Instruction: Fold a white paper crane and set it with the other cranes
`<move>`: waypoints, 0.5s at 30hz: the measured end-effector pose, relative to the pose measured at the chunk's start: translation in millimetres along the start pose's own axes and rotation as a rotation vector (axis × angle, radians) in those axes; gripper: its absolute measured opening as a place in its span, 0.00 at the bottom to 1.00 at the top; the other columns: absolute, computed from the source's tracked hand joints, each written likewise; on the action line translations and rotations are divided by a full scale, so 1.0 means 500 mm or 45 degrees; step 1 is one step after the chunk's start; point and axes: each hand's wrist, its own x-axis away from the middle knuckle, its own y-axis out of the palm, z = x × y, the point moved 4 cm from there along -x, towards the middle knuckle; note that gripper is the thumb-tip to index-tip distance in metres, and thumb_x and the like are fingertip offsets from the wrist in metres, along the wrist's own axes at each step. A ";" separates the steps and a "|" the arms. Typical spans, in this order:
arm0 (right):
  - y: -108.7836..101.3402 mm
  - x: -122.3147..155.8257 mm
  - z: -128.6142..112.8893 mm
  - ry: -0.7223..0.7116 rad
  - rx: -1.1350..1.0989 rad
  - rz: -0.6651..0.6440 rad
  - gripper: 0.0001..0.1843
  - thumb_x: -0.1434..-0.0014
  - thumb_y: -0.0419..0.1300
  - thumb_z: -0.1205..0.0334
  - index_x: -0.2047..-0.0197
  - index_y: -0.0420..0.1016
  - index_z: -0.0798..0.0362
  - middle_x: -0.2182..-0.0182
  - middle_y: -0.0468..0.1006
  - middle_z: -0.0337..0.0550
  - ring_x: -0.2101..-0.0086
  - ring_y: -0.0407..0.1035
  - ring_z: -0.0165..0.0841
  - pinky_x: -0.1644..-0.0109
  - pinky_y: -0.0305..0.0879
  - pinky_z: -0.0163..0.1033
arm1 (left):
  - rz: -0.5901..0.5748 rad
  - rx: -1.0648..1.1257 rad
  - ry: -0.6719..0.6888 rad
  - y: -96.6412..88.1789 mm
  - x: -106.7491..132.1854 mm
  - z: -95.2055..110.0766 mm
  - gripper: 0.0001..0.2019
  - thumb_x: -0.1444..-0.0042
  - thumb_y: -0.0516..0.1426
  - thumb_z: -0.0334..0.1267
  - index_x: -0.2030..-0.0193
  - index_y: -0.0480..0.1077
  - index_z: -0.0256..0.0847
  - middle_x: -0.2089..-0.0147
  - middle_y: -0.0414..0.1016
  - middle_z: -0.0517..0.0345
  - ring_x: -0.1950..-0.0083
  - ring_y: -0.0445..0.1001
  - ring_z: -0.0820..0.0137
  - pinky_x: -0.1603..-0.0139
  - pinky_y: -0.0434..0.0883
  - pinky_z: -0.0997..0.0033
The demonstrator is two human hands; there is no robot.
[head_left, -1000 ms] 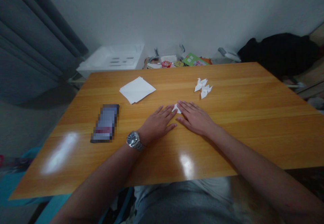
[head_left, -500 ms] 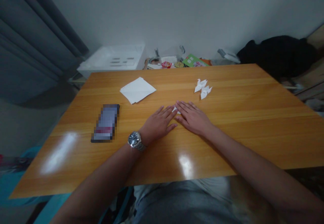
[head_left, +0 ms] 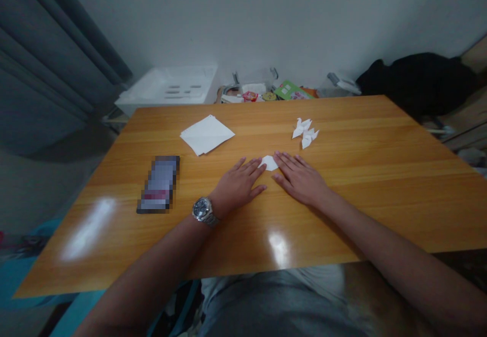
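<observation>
A small piece of folded white paper (head_left: 270, 163) lies flat on the wooden table between my two hands. My left hand (head_left: 238, 182), with a metal watch on its wrist, rests palm down, its fingertips on the paper's left edge. From the other side, my right hand (head_left: 299, 177) lies flat with its fingertips on the right edge. Both hands have their fingers stretched out, and they partly cover the paper's sides. Beyond my right hand stand two folded paper cranes (head_left: 304, 131), close together.
A stack of white paper sheets (head_left: 207, 135) lies at the back left of the table (head_left: 380, 174). A phone (head_left: 160, 183) with a blurred screen is nearer, at left. Behind the table are a white plastic tray (head_left: 182, 83), a green packet (head_left: 292, 91) and a dark cloth heap (head_left: 418, 86).
My right hand has slid a little to the right across the folded paper, so more of its white surface shows. The left hand has stayed in place.
</observation>
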 end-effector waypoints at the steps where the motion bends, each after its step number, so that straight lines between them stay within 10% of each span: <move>1: -0.001 0.003 0.003 0.005 0.004 -0.002 0.35 0.27 0.42 0.46 0.24 0.49 0.53 0.28 0.56 0.51 0.29 0.51 0.43 0.26 0.48 0.56 | 0.005 -0.001 -0.006 -0.001 -0.001 0.001 0.30 0.27 0.44 0.53 0.27 0.56 0.35 0.25 0.57 0.44 0.25 0.56 0.61 0.23 0.47 0.55; 15: -0.012 0.057 0.035 0.078 -0.004 -0.038 0.34 0.27 0.42 0.46 0.24 0.52 0.54 0.28 0.55 0.51 0.29 0.51 0.43 0.27 0.51 0.56 | 0.051 -0.026 0.011 -0.005 -0.005 0.011 0.29 0.27 0.45 0.51 0.28 0.59 0.34 0.26 0.60 0.44 0.26 0.59 0.60 0.23 0.49 0.55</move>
